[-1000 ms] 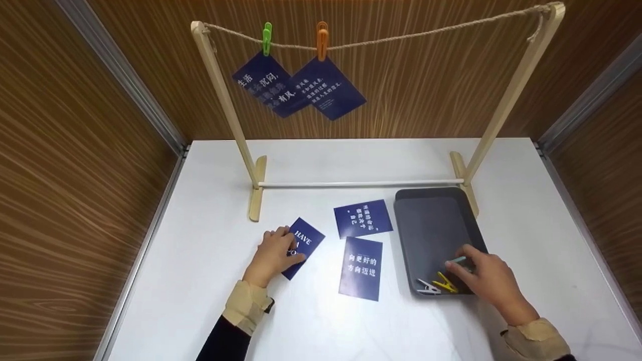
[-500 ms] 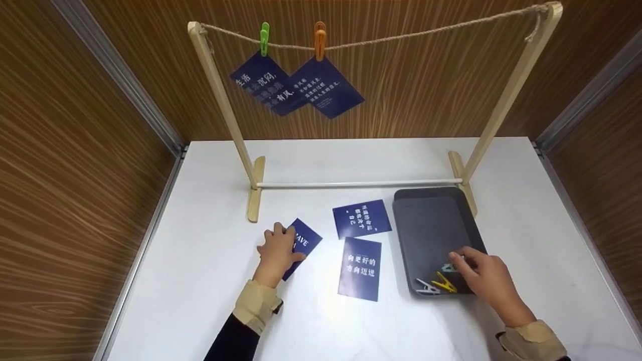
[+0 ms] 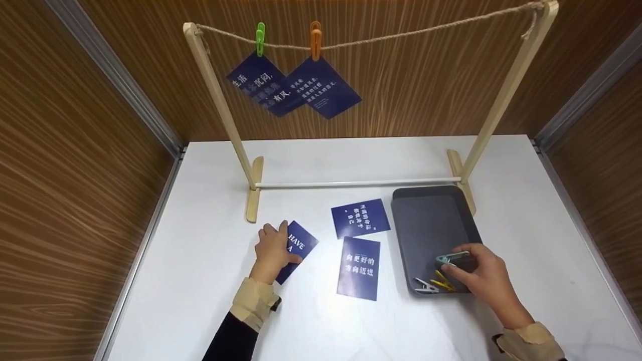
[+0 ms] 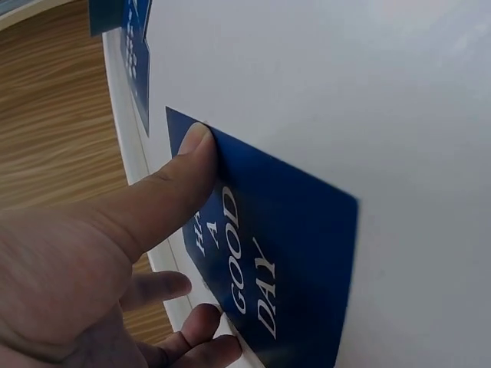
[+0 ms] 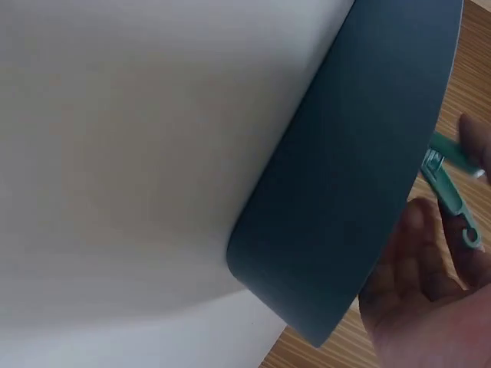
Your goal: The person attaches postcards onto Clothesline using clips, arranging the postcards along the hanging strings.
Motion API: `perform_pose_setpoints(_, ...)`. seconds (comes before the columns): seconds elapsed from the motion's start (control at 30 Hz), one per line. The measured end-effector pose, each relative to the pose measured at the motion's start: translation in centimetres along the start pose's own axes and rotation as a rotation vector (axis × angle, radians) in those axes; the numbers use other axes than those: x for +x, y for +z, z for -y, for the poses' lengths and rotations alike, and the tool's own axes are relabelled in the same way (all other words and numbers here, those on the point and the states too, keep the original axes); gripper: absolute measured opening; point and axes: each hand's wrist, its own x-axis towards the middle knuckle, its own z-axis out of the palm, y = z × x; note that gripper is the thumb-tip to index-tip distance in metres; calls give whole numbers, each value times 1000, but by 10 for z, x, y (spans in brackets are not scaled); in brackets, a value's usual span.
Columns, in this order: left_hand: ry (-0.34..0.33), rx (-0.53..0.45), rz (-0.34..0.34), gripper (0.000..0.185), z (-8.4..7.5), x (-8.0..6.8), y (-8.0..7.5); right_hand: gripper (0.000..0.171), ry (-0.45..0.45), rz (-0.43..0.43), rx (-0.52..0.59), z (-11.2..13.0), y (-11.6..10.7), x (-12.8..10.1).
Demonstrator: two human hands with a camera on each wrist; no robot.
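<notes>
Gripping a blue card [image 3: 302,243] left of the tray [image 3: 426,220] is the left hand [image 3: 272,254], while the right hand [image 3: 485,271] now pinches a teal clip [image 3: 447,258] just lifted above the tray's floor, so card and clip are both held.

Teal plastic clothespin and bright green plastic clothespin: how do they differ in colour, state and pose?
The teal plastic clothespin is a muted blue-green; the bright green plastic clothespin is vivid lime.
The teal one is pinched in the right hand; the green one is clipped on the beige twisted rope, holding a navy printed card.
In the head view, the teal one lies roughly sideways; the green one stands upright.
Both are clothespins.
</notes>
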Motion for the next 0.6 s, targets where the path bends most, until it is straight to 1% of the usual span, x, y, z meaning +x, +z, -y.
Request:
perform_pose_setpoints(0.13,3,-13,-5,99,0,1,-2,39,0,38,65,1,-3,-3)
perform_pose_setpoints(0.23,9,-48,3,93,0,1,-5,41,0,46,56,3,-7,-2)
perform_pose_setpoints(0.33,16,-93,17,81,-1,1,-11,44,-1,21,38,6,-11,2)
perform_pose_setpoints(0.43,45,-131,50,56,-2,1,-23,48,-27,16,31,9,-16,8)
perform_pose_setpoints(0.5,79,-169,81,40,-4,2,-35,52,-56,28,30,11,-19,14)
perform_pose_setpoints(0.6,138,-269,131,27,-12,5,-55,64,-92,51,47,16,-26,24)
